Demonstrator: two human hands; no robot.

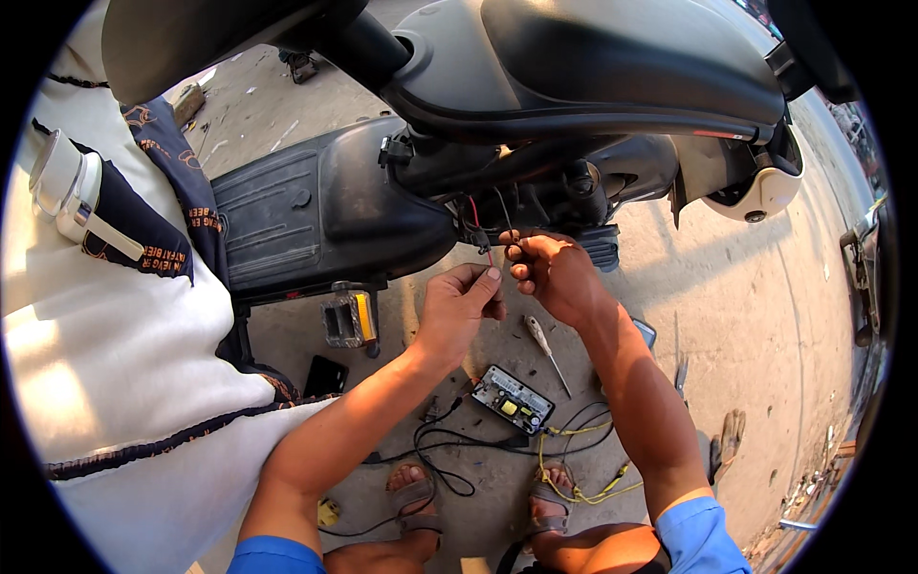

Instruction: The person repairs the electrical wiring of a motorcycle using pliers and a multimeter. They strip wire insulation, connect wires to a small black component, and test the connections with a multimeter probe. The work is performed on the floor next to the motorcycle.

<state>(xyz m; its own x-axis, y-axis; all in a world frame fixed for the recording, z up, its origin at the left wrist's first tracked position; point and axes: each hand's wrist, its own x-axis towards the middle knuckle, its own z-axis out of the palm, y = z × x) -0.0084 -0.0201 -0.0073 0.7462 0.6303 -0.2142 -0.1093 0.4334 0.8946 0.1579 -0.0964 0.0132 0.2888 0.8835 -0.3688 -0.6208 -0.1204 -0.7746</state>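
Note:
My left hand [457, 304] is closed, thumb and forefinger pinching a thin red wire [473, 210] that comes down from the underside of a black electric scooter [363, 196]. To the right, my right hand [555, 273] is also closed, its fingertips around a thin dark wire [501, 201] hanging from the same opening. The fingers hide the wire ends. Between the hands and the body sits a small dark connector [476, 235]. On the ground below lie an open circuit board [513, 400] and a screwdriver [547, 354].
Black cables [445, 447] and a yellow wire [593, 496] trail around my sandalled feet. A pedal [349, 319] juts out at the left, near a dark phone-like slab [326, 376]. White padded cloth [105, 373] covers the left side. A white helmet [765, 196] hangs at the right.

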